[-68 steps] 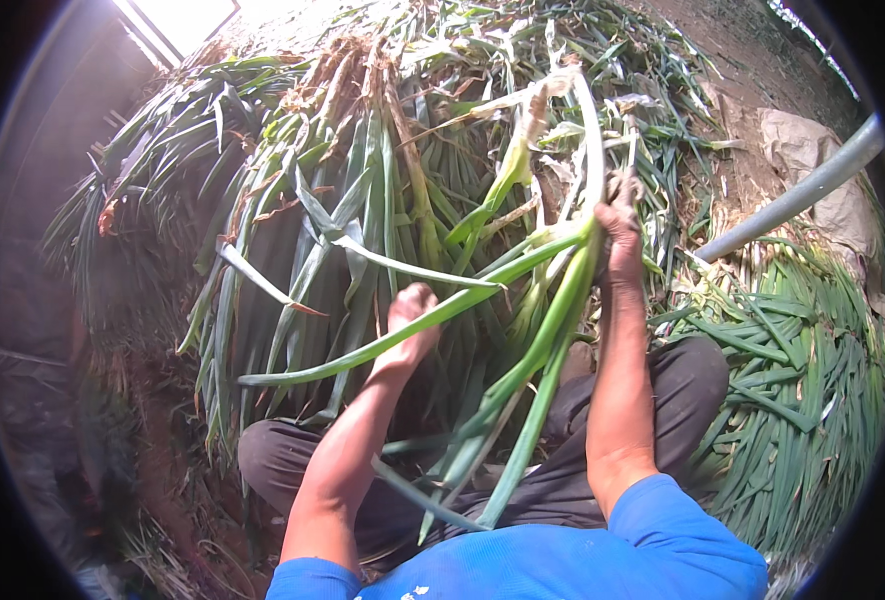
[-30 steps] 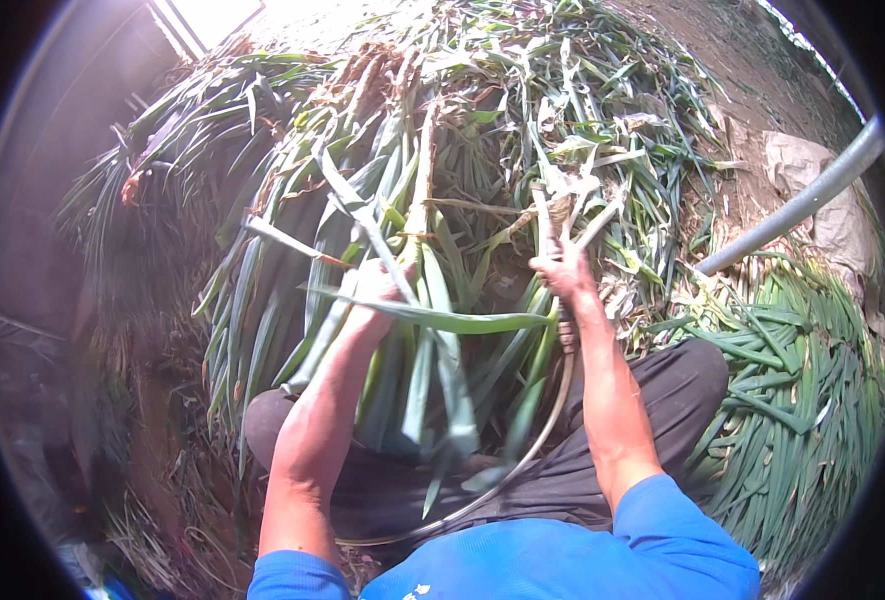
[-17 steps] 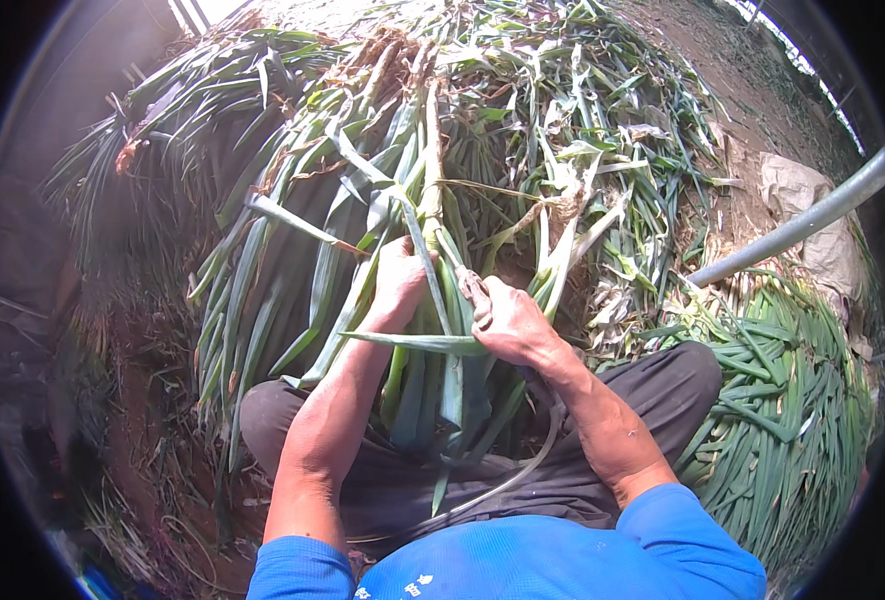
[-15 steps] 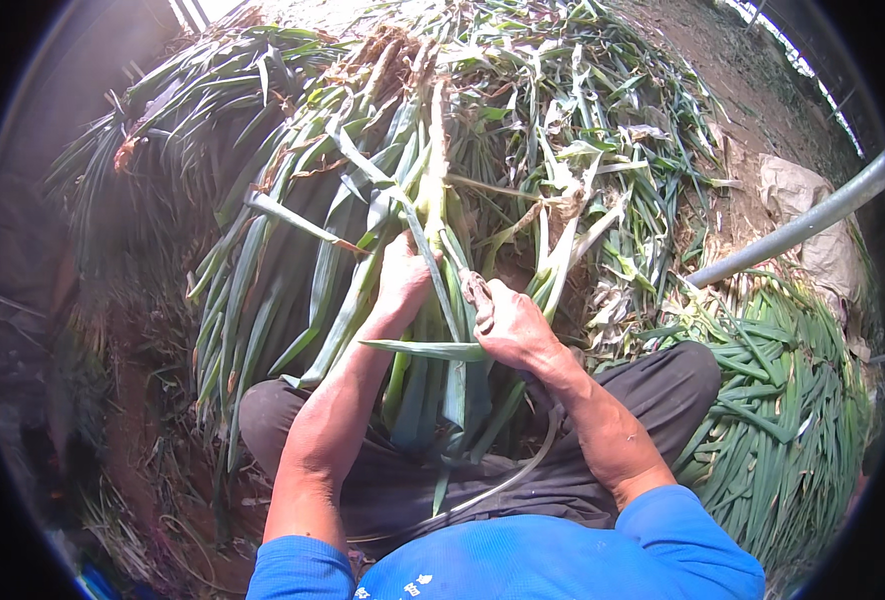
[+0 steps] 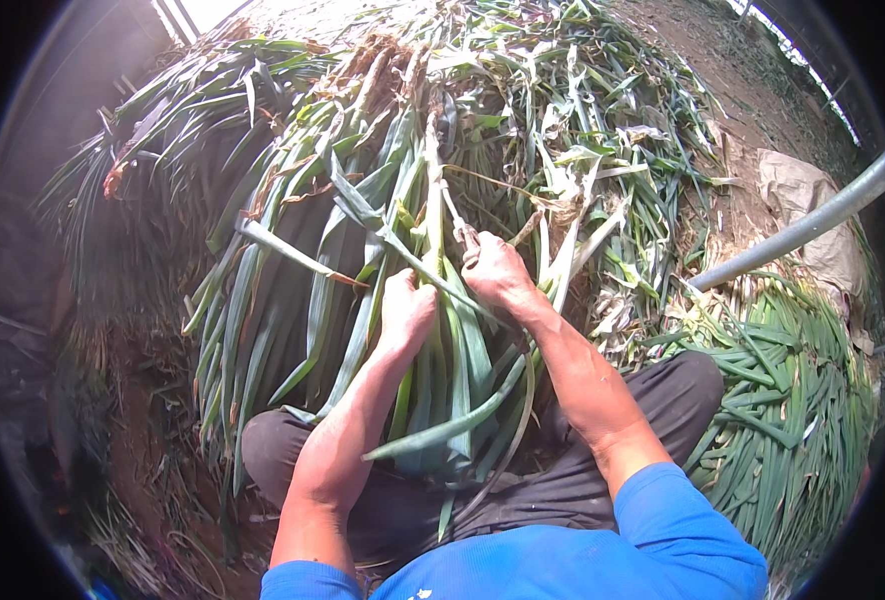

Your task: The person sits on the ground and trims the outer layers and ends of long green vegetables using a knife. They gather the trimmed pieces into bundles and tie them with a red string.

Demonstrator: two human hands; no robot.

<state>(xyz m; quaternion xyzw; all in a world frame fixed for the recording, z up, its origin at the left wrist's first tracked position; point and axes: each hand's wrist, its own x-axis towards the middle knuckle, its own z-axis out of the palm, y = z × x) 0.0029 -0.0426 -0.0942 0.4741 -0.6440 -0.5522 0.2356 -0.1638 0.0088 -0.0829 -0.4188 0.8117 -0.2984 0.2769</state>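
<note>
In the head view, the pale onion stalk (image 5: 434,200) stands between the hands over a leafy heap (image 5: 246,320); it should be light, its shank firm but easily bruised, its leaves limp and perhaps slippery, so the grip belongs where the shank meets the leaves. The left hand (image 5: 408,312) has its fingers curled beside the stalk's lower end, though I cannot tell whether they grip it; the right hand (image 5: 497,272), forearm slanting inward, has its fingers clamped on a nozzled tool (image 5: 467,238).
</note>
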